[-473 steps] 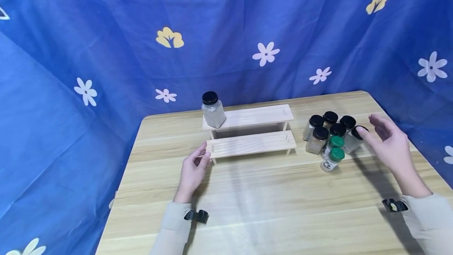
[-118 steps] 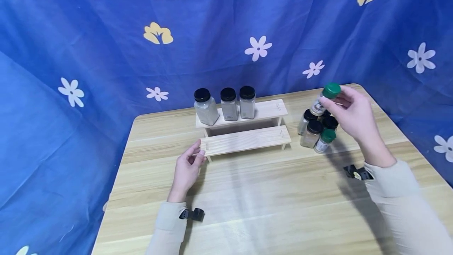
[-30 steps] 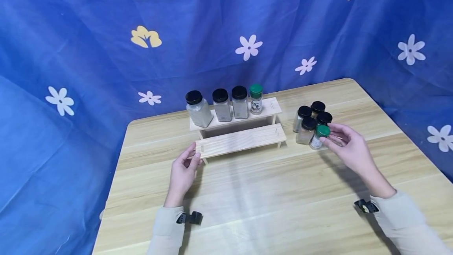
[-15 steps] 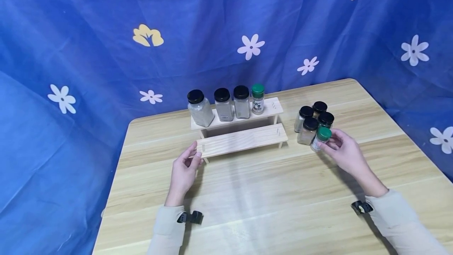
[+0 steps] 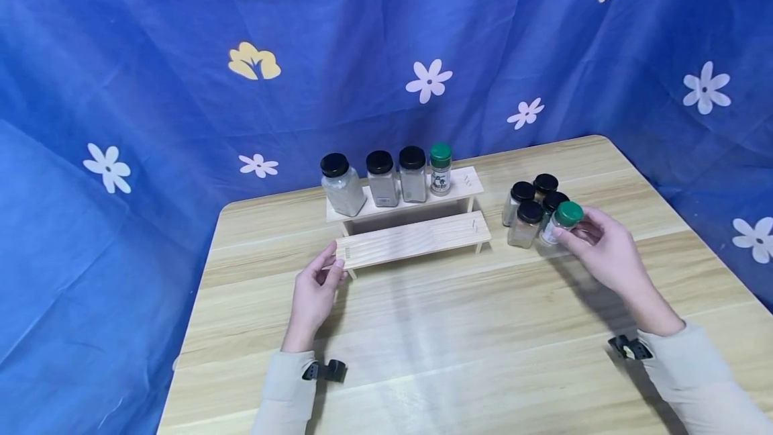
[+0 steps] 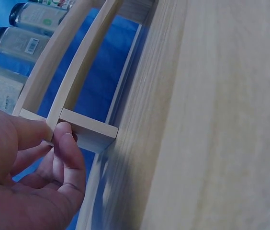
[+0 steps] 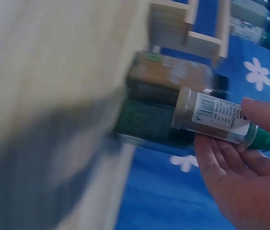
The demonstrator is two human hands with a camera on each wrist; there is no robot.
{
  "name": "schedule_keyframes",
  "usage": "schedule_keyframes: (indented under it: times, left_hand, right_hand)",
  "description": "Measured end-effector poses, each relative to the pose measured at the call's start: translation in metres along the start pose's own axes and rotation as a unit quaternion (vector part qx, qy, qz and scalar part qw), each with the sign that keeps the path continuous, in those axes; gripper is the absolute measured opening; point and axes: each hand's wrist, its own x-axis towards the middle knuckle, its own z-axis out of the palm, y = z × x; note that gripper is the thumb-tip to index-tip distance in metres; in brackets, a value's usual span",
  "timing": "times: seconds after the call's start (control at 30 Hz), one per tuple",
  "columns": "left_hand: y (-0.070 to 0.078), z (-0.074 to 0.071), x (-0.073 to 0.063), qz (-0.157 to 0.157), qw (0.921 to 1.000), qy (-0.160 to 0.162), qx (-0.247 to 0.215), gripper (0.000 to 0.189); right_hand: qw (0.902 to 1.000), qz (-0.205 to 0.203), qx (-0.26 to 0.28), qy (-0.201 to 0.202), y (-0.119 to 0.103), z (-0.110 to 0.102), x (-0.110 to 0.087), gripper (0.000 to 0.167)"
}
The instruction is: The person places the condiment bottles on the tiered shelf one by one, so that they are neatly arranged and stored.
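My left hand [image 5: 313, 294] pinches the left end of the lower shelf of a two-step wooden rack [image 5: 417, 240]; the left wrist view shows thumb and fingers on the board's edge. At the right, my right hand [image 5: 610, 254] holds a small spice jar [image 7: 216, 115] with a green cap between thumb and fingers. The right wrist view shows its base raised off the table, in front of black-capped jars. Along the upper shelf [image 5: 455, 186] stand a large black-capped jar [image 5: 344, 192], two slimmer black-capped jars [image 5: 382, 186] and another green-capped jar [image 5: 440, 178].
Several black-capped spice jars [image 5: 524, 228] stand close together to the right of the rack, beside the held jar. The wooden table [image 5: 423, 341] runs back to a blue curtain [image 5: 338, 99] with flowers. Nothing stands on the lower shelf.
Three more jars have joined the large one on the upper shelf since the earliest frame. Just now my right hand has raised the second green-capped jar off the table. The left hand keeps its hold.
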Motion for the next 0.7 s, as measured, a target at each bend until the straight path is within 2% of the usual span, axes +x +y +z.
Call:
schedule_keyframes:
  times: [0.2, 0.37, 0.53, 0.7]
  left_hand:
    - [0.000, -0.001, -0.001, 0.003, 1.0000, -0.002, -0.003, 0.045]
    - [0.001, -0.003, -0.001, 0.004, 1.0000, 0.003, 0.000, 0.045]
    - [0.003, -0.001, -0.002, 0.005, 0.9999, 0.008, -0.004, 0.044]
    - [0.004, -0.001, -0.004, 0.005, 0.9999, 0.006, -0.012, 0.045]
  right_hand:
    - [0.9996, -0.019, -0.008, 0.019, -0.021, -0.017, 0.012, 0.040]
    - [0.9982, -0.052, 0.007, 0.031, -0.040, -0.022, 0.032, 0.038]
    - [0.9977, -0.057, 0.026, 0.026, -0.061, -0.014, 0.051, 0.035]
    - [0.9972, -0.068, 0.031, 0.000, -0.078, 0.004, 0.072, 0.037]
